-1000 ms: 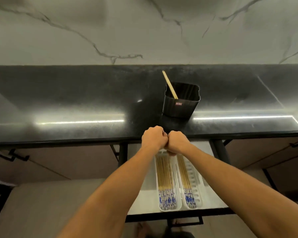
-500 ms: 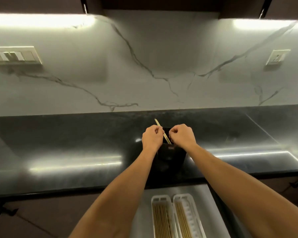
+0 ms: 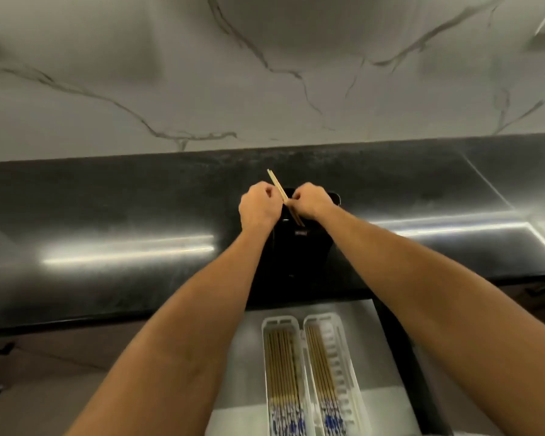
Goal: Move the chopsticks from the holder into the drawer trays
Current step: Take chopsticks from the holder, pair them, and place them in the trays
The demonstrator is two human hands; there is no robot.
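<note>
Change: reach returned to black plastic holder (image 3: 299,247) | right hand (image 3: 312,201) pinches lone pale wooden chopstick (image 3: 276,184) | left hand (image 3: 258,207) curled, hold unclear | likely last transfer

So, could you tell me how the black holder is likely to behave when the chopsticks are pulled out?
The holder stands upright with just a few chopsticks leaning out, so it is probably light and could tip if they catch its rim. The countertop looks glossy, so it might also slide.
</note>
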